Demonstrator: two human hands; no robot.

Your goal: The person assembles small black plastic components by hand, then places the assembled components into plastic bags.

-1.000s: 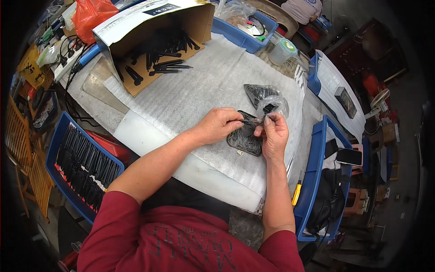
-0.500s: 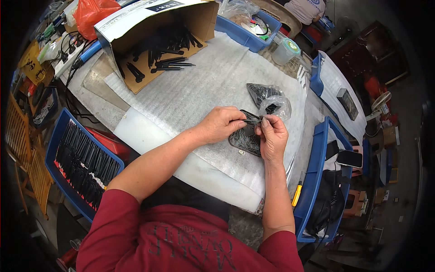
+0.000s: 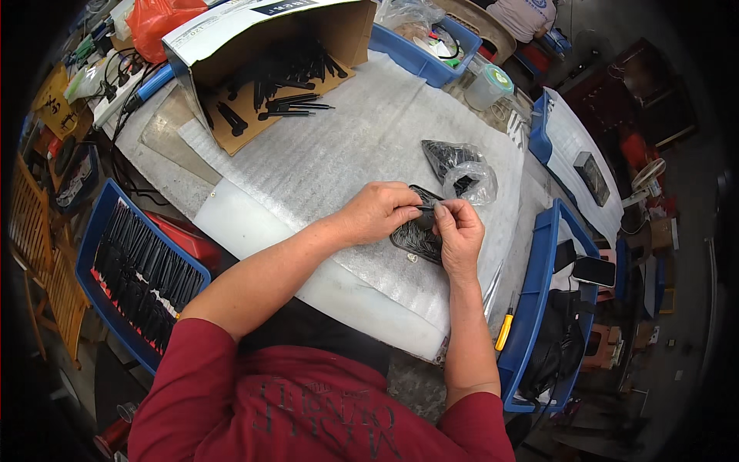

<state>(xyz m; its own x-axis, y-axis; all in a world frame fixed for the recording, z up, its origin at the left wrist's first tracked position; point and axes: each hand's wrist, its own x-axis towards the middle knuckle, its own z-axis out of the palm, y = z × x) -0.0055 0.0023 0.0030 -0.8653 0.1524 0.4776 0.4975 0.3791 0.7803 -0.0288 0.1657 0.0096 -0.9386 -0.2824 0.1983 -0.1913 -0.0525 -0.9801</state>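
My left hand (image 3: 382,209) and my right hand (image 3: 460,232) meet over a dark tray (image 3: 419,240) of thin, pin-like pieces. Both are closed in a pinch around a small dark part between the fingertips, mostly hidden by the fingers. What kind of part it is I cannot make out. Just beyond the hands lies a clear plastic bag (image 3: 471,183) with small black pieces in it. Farther off to the left, an open cardboard box (image 3: 192,73) on its side holds many black rod-shaped parts (image 3: 289,104), some of them lying on its flap.
White foam sheeting (image 3: 339,138) covers the table. At the left stands a blue bin (image 3: 91,254) of black rods. On the right, a blue bin (image 3: 531,300) holds a phone (image 3: 594,270) and black items, beside a yellow-handled screwdriver (image 3: 504,331). A lidded plastic tub (image 3: 483,91) stands farther back.
My right hand has shifted slightly left, its fingertips now closer to those of my left hand. My left hand has barely moved.
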